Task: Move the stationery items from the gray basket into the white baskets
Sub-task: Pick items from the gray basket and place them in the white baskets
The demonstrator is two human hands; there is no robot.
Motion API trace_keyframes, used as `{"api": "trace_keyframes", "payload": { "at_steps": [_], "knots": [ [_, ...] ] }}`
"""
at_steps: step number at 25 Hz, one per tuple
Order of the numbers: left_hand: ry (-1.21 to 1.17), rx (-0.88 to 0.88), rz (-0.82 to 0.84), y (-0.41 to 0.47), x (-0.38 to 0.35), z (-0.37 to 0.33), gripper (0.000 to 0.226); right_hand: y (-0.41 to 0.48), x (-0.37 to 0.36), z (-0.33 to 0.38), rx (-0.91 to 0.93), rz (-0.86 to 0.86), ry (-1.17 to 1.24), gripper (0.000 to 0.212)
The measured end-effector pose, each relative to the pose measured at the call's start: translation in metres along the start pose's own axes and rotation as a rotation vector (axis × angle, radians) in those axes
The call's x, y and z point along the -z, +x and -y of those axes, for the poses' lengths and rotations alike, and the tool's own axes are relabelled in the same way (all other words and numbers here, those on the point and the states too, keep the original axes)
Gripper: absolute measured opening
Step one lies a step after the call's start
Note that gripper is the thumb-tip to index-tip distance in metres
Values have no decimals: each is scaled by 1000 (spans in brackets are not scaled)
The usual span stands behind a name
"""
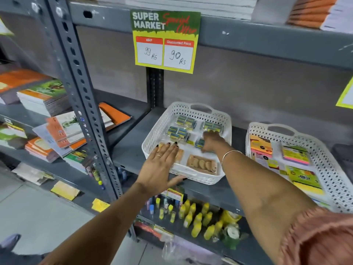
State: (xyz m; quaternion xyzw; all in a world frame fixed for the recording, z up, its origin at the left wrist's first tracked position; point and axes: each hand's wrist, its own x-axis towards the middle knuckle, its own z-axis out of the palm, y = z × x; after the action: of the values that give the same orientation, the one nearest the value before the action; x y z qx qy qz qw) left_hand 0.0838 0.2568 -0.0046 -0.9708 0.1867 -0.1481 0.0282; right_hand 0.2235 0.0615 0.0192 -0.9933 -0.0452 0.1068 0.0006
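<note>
A white perforated basket point(154, 131) stands on the grey shelf, holding several small blue-and-yellow packs point(186, 121) and a brown packet point(202, 164) at its front. My left hand point(158, 165) lies flat and open over the basket's front left rim. My right hand point(211, 141) reaches into the basket, fingers curled down onto a blue-and-yellow pack point(199, 143); whether it grips the pack is unclear. A second white basket point(328, 169) to the right holds sticky-note pads point(295, 155) and other coloured packets. No gray basket is in view.
A price sign point(165, 41) hangs from the shelf above. Stacks of notebooks point(44, 98) fill the shelves to the left. Yellow glue bottles point(198, 217) stand on the shelf below. A perforated steel upright point(80, 92) separates the two shelf bays.
</note>
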Motion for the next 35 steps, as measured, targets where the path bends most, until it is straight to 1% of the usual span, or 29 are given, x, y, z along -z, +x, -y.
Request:
{"api": "trace_keyframes", "payload": {
  "at_steps": [3, 5, 8, 11, 13, 16, 18, 20, 22, 24, 26, 28, 30, 34, 35],
  "knots": [
    [25, -2, -4, -1, -2, 1, 95, -5, 2, -2, 9, -2, 54, 79],
    [19, 6, 3, -1, -2, 1, 93, -13, 9, -8, 26, -63, 124, 83],
    [-27, 12, 16, 0, -4, 1, 94, -31, 29, -26, 48, -218, 212, 72],
    [-93, 4, -38, 1, 2, -6, 91, -61, 48, -66, 25, -364, 278, 58],
    [-150, -32, -82, 4, 12, -32, 87, -85, 55, -100, -19, -429, 281, 50],
    [-216, -176, -144, 16, 25, -116, 84, -128, 60, -164, -156, -475, 275, 46],
    [-242, -276, -156, 24, 27, -169, 83, -155, 55, -212, -277, -460, 256, 43],
    [-206, -343, -132, 30, 27, -208, 84, -184, 41, -268, -426, -440, 264, 38],
    [-171, -357, -76, 31, 23, -222, 85, -207, 19, -314, -560, -412, 250, 35],
    [-151, -344, -24, 29, 18, -228, 86, -226, -3, -348, -636, -292, 203, 35],
    [-131, -325, -16, 29, 15, -231, 87, -239, -20, -361, -637, -137, 172, 40],
    [-112, -325, -19, 29, 15, -232, 88, -242, -26, -365, -613, -76, 123, 50],
    [-97, -328, -23, 29, 14, -232, 87, -248, -14, -355, -574, -23, 89, 57],
    [-107, -309, -18, 29, 14, -231, 87, -237, -29, -376, -588, -74, -72, 56],
    [-108, -305, -17, 29, 13, -232, 88, -240, -31, -379, -592, -85, -75, 56]
  ]
}}
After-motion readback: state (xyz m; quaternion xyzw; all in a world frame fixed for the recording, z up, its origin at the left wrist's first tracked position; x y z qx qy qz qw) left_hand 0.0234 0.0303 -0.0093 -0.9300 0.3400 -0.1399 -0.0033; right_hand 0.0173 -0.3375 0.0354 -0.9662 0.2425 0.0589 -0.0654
